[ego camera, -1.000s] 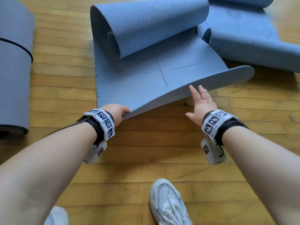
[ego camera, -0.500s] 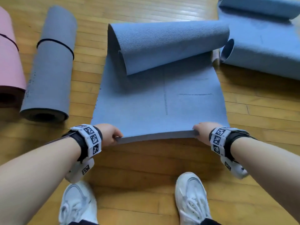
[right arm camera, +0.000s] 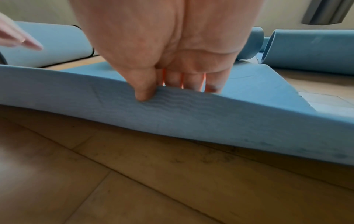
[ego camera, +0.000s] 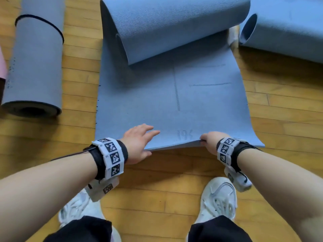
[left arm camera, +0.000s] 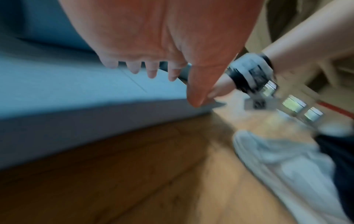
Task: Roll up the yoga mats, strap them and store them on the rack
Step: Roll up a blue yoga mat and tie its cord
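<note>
A blue yoga mat (ego camera: 157, 98) lies spread on the wood floor, its far end curled into a loose roll (ego camera: 174, 27). My left hand (ego camera: 148, 142) rests over the mat's near edge left of centre, fingers straight on top and thumb in front of the edge; the left wrist view is blurred. My right hand (ego camera: 205, 139) pinches the near edge right of centre. In the right wrist view its thumb (right arm camera: 142, 95) sits under the edge of the mat (right arm camera: 191, 118), its fingers lie on top, and the edge is lifted off the floor.
A rolled grey mat (ego camera: 35, 63) with a black strap lies on the left, a pink mat (ego camera: 2, 67) at the frame edge beyond it. Another partly rolled blue mat (ego camera: 288, 28) lies at the upper right. My white shoes (ego camera: 218, 198) stand just before the mat.
Both hands have slid inward along the near edge from its corners. The left hand has let go of its corner and now lies flat on the mat; the right still pinches the edge.
</note>
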The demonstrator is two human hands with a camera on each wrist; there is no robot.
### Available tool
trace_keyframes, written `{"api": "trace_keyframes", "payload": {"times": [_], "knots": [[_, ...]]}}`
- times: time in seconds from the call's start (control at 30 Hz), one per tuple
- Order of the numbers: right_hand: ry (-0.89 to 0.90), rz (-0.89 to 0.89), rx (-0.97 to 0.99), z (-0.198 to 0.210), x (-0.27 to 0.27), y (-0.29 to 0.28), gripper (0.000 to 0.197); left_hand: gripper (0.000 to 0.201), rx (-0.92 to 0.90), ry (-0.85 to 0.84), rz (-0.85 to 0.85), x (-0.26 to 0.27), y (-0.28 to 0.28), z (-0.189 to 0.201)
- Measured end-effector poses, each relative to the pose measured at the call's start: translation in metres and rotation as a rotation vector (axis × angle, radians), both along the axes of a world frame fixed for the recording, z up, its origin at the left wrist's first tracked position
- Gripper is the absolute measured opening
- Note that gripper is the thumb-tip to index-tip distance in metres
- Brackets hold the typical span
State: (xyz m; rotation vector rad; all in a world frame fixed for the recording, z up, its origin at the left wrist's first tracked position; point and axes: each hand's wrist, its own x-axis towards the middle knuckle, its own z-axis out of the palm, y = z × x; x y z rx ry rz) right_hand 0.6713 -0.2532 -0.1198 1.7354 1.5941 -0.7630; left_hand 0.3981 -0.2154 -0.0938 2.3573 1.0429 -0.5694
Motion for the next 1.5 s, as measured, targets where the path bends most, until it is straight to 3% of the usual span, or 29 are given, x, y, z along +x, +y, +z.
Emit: {"api": "trace_keyframes", "payload": {"times": [0.17,0.33,0.47,0.53,0.67,0.8,1.07,1.33,1.5], "knots": [[0.081,-0.116,0.124,-0.009,0.013,-0.001,0.033,0.082,0.032,0.184,-0.259,0.015,-0.028,-0.023],[0.169,-0.219,0.283,-0.017,0.016,-0.009,0.04,0.087,0.062,0.225,-0.263,0.017,-0.025,-0.039],[0.109,0.026,0.588,-0.012,0.013,-0.006,0.025,0.093,0.045,0.209,-0.244,0.01,-0.007,-0.054],[0.143,0.159,0.634,-0.011,0.005,-0.003,0.027,0.093,0.041,0.198,-0.242,0.009,0.002,-0.058],[0.189,0.175,0.53,-0.013,-0.006,-0.01,0.037,0.085,0.014,0.139,-0.185,0.016,0.02,-0.06],[0.039,0.238,0.396,-0.017,-0.004,-0.015,0.063,0.074,-0.005,0.093,-0.107,0.019,0.026,-0.062],[-0.029,0.104,0.371,-0.032,-0.015,0.008,0.051,0.069,0.204,0.144,-0.093,0.019,0.028,-0.057],[-0.01,0.145,0.273,-0.035,-0.014,0.016,0.039,0.061,0.195,0.111,-0.062,0.012,0.025,-0.067],[-0.002,0.157,0.221,-0.03,-0.012,0.022,0.043,0.062,0.125,0.114,-0.087,0.007,0.03,-0.063]]}}
